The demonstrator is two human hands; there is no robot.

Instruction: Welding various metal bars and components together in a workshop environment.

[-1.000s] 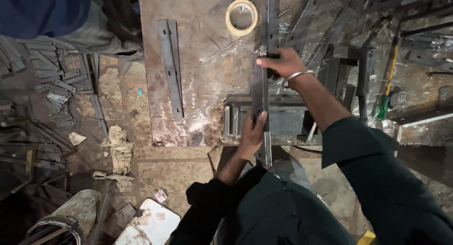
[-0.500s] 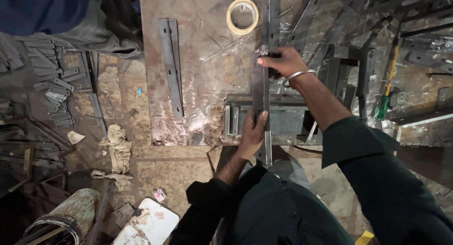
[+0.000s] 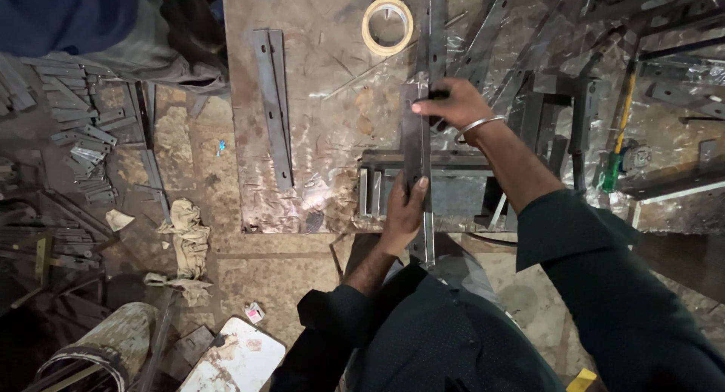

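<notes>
While nothing much has shifted since the earlier frames, the right hand [image 3: 451, 105] is still wrapped around the long steel bar [image 3: 418, 158] further up, and the left hand [image 3: 404, 211] grips its near end. The bar lies lengthwise on the rusty surface [image 3: 325, 135], just below the tape roll [image 3: 387, 26].

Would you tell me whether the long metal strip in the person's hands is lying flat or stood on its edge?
Cannot tell: the metal strip lies along the worktable, left hand near its end, right hand farther up.
</notes>
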